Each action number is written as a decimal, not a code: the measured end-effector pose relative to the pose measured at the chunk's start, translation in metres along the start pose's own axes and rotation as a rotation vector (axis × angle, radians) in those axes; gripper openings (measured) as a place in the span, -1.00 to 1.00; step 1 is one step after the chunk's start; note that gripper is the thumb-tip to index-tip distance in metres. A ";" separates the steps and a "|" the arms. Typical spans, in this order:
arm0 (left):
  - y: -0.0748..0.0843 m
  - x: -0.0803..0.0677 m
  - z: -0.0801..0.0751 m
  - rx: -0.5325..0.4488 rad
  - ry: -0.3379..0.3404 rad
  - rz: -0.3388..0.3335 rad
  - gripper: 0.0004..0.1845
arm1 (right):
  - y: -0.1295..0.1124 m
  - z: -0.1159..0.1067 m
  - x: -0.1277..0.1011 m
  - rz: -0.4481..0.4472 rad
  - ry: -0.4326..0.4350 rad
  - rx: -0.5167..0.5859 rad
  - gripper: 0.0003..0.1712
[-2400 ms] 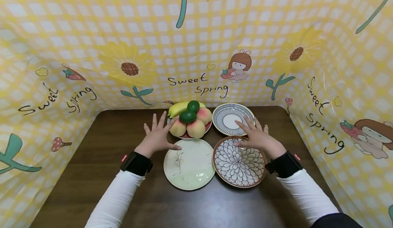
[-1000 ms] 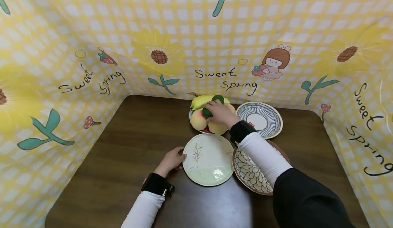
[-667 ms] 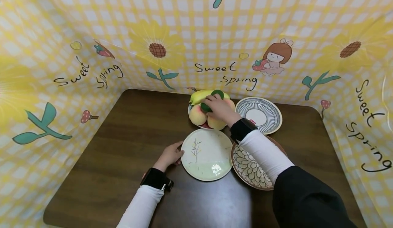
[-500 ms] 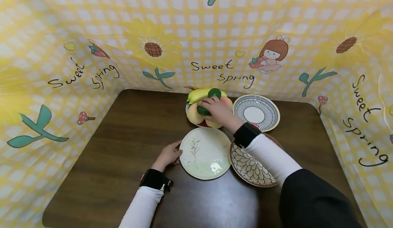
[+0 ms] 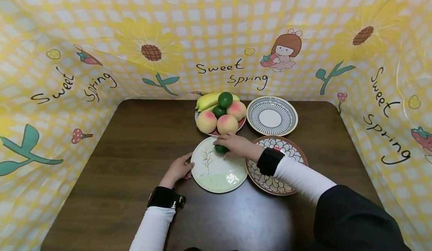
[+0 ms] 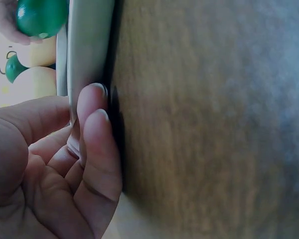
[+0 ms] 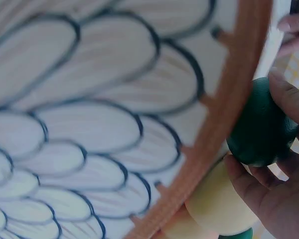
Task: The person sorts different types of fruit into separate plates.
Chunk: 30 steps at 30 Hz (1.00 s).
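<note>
My right hand (image 5: pixel 227 145) grips a dark green round fruit (image 5: pixel 221 149) just above the far edge of a pale green plate (image 5: pixel 216 176). In the right wrist view its fingers (image 7: pixel 289 97) curl round that green fruit (image 7: pixel 259 130). My left hand (image 5: pixel 185 164) holds the pale plate's left rim, thumb on top. The left wrist view has its fingertips (image 6: pixel 95 124) against the plate's rim (image 6: pixel 88 50), with the green fruit (image 6: pixel 40 16) beyond.
A fruit plate (image 5: pixel 240 125) behind holds peaches (image 5: pixel 227 123), bananas (image 5: pixel 206 101) and two more green fruits (image 5: pixel 225 99). A blue striped plate (image 5: pixel 272 116) sits at back right. A brown-rimmed petal plate (image 5: pixel 287 185) lies under my right forearm. Patterned walls enclose the dark table (image 5: pixel 135 138).
My right hand lifted a green fruit off the fruit pile and carried it toward me, down over the pale plate. My left hand stayed at that plate's rim.
</note>
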<state>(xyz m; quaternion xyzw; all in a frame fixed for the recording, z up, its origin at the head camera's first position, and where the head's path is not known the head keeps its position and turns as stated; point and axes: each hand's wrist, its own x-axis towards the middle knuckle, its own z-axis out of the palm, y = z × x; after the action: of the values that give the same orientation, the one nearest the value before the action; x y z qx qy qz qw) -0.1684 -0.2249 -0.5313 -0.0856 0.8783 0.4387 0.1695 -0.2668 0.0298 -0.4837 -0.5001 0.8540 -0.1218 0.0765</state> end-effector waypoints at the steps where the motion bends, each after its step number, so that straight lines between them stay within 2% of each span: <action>1: 0.001 0.000 0.000 0.000 0.003 -0.004 -0.40 | 0.000 0.002 0.001 0.000 -0.008 0.003 -0.29; 11: 0.002 -0.003 -0.002 -0.009 0.018 -0.015 -0.40 | -0.007 0.003 0.000 0.046 0.000 -0.029 -0.26; 14: 0.001 -0.005 -0.001 -0.015 0.024 -0.016 -0.41 | -0.009 -0.011 -0.001 0.066 0.068 0.002 -0.31; 16: -0.001 -0.006 0.000 -0.027 0.032 -0.018 -0.41 | -0.009 -0.029 0.004 0.078 0.159 0.030 -0.37; 19: -0.004 -0.006 0.001 -0.048 0.043 -0.013 -0.41 | -0.001 -0.058 0.018 0.159 0.271 0.060 -0.41; 21: -0.004 -0.005 0.003 -0.057 0.043 -0.002 -0.42 | 0.011 -0.074 0.029 0.240 0.296 0.070 -0.33; 26: 0.000 -0.005 0.003 -0.055 0.041 0.014 -0.43 | 0.040 -0.091 0.055 0.475 0.219 0.147 -0.10; 30: -0.002 -0.009 0.002 -0.049 0.061 -0.001 -0.43 | 0.047 -0.085 0.075 0.563 0.201 0.205 -0.03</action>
<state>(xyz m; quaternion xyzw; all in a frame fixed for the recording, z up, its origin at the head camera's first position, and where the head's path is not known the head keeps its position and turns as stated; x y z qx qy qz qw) -0.1594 -0.2242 -0.5306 -0.1035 0.8719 0.4574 0.1409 -0.3643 -0.0022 -0.4169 -0.2193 0.9453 -0.2302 0.0723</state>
